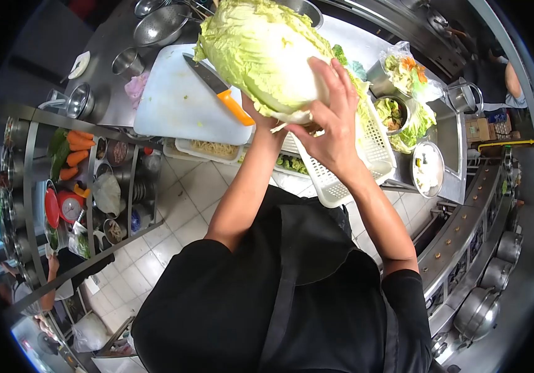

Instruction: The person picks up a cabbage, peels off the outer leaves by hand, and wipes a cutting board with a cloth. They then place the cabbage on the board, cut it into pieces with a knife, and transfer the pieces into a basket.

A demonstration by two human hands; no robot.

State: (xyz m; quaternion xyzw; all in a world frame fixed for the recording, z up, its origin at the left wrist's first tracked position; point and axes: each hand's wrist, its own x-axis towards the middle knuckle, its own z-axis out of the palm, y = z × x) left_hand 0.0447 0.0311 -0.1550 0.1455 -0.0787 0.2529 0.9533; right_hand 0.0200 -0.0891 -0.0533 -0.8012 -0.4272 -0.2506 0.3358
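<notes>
Right hand (335, 121) grips the base of a big leafy cabbage (260, 56), fingers spread over its white ribs; the left hand (258, 114) is mostly hidden beside it, its grip impossible to tell. The cabbage is between the knife (217, 87) on the cutting board (161, 99) and the white basket (375, 146).

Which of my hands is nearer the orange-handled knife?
Left. The left hand, partly hidden by the cabbage, is just beside the end of the handle of the knife; the right hand is farther right, toward the white basket.
</notes>
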